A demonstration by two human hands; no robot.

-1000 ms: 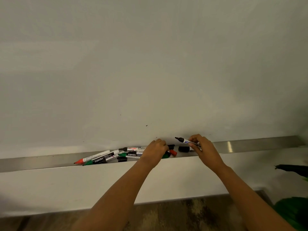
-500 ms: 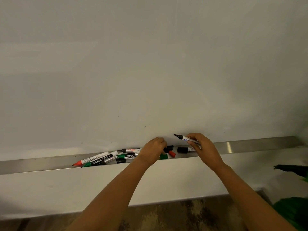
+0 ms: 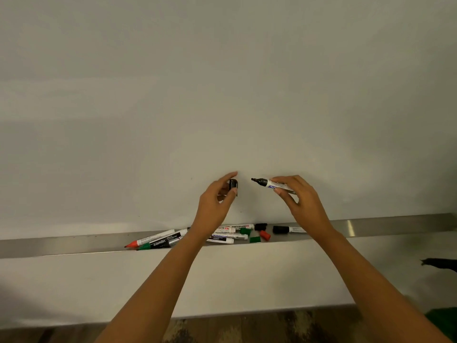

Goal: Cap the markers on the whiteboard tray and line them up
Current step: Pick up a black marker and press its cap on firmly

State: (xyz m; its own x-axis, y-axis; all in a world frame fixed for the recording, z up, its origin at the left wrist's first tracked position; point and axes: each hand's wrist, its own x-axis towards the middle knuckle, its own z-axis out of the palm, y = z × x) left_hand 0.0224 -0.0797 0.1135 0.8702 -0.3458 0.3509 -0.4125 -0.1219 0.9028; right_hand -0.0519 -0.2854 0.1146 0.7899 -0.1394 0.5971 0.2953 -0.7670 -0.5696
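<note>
My left hand (image 3: 217, 204) is raised in front of the whiteboard and pinches a black cap (image 3: 233, 184). My right hand (image 3: 300, 203) holds an uncapped black marker (image 3: 270, 184) with its tip pointing left at the cap, a small gap between them. Below, on the metal tray (image 3: 395, 226), lie several markers: a red-tipped one (image 3: 150, 240), a green-ended camlin one (image 3: 163, 243), a whiteboard marker (image 3: 235, 228), a black-capped one (image 3: 288, 229). Loose caps lie there too: green (image 3: 255, 239), red (image 3: 265, 235), black (image 3: 260, 226). My left wrist hides part of the pile.
The whiteboard (image 3: 222, 95) fills the view above the tray. A white ledge (image 3: 74, 288) runs below it, then a dark wood floor (image 3: 222, 328). A dark object (image 3: 440, 264) and something green (image 3: 442, 323) sit at the right edge.
Both hands rose from the tray to in front of the board. My left hand took a black cap from the pile; my right hand lifted the uncapped black marker with it.
</note>
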